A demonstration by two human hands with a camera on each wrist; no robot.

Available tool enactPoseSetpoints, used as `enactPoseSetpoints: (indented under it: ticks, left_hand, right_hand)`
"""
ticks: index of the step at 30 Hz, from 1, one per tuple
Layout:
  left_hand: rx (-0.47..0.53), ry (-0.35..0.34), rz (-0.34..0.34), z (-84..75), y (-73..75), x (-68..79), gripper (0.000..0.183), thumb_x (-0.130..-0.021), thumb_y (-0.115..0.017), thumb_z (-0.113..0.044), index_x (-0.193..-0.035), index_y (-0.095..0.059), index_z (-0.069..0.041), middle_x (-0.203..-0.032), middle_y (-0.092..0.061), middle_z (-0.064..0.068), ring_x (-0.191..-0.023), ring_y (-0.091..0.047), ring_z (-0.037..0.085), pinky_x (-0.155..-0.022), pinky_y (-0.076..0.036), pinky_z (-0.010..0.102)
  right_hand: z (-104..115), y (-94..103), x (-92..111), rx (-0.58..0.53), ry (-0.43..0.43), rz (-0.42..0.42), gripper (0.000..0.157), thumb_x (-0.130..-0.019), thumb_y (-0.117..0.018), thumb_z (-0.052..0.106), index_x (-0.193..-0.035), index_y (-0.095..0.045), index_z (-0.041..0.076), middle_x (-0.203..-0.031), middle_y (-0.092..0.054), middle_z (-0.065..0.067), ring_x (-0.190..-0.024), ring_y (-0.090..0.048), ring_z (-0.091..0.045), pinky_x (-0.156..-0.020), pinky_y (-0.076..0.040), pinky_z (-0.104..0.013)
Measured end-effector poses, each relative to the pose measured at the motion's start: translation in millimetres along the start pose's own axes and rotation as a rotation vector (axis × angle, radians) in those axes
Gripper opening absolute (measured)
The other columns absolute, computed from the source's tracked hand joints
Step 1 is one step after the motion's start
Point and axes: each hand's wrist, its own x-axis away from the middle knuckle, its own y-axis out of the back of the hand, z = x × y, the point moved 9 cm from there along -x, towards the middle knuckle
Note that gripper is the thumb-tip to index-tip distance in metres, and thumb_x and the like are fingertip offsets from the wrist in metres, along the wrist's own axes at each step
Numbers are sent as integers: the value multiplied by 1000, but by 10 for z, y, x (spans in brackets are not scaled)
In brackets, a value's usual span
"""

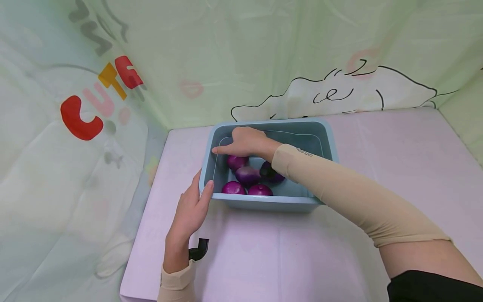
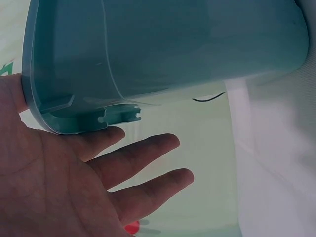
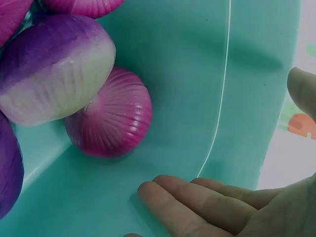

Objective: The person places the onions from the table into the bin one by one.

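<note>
A light blue plastic bin holds several purple vegetables. Red onions lie by its near wall, and another red onion is at the far left. Between them are a purple-and-white vegetable and a dark purple one, partly hidden by the right forearm. My left hand rests on the bin's left near corner, thumb at the rim, other fingers straight and spread outside. My right hand reaches inside near the far left corner, fingers extended downward and thumb stretched toward the left rim, holding nothing.
The bin stands on a table with a pale pink-white cover, near the far edge. A light green printed curtain hangs behind it, and more printed fabric with coloured letters borders the left side.
</note>
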Motion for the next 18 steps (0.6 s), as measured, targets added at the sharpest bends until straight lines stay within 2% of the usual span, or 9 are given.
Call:
enactPoseSetpoints:
  ticks: [10,12,14,18]
  left_hand:
    - [-15,-11,-2,-18,4,10,68,-107,-43,-60,-166,-26,-31,-158,-46,1,-133,-56,33,-90,-52,61]
    - [-25,-17,-3,-25,10,10,68,-107,-42,-60,-166,-25,-31,-158,-46,0,-134,-55,31,-95,-49,63]
    - [-38,-28,-7,-42,22,7,66,-108,-43,-57,-166,-25,-31,-158,-45,-2,-134,-54,30,-101,-44,67]
    - [-88,-37,-21,-77,67,5,69,-108,-44,-56,-167,-24,-26,-160,-42,0,-140,-47,31,-108,-19,80]
  right_hand:
    - [11,17,67,1,23,-3,69,-87,-59,78,-94,-61,9,-89,-59,-7,-82,-60,-22,-69,-47,-37]
    - [18,21,93,3,27,-1,70,-88,-59,78,-100,-63,9,-93,-60,-8,-85,-61,-22,-71,-48,-38]
    - [23,30,120,2,28,-3,73,-88,-59,77,-107,-63,8,-97,-61,-8,-89,-61,-23,-73,-49,-38]
    - [42,65,182,-8,37,-19,81,-88,-59,77,-127,-61,6,-112,-63,-7,-98,-60,-23,-81,-51,-40]
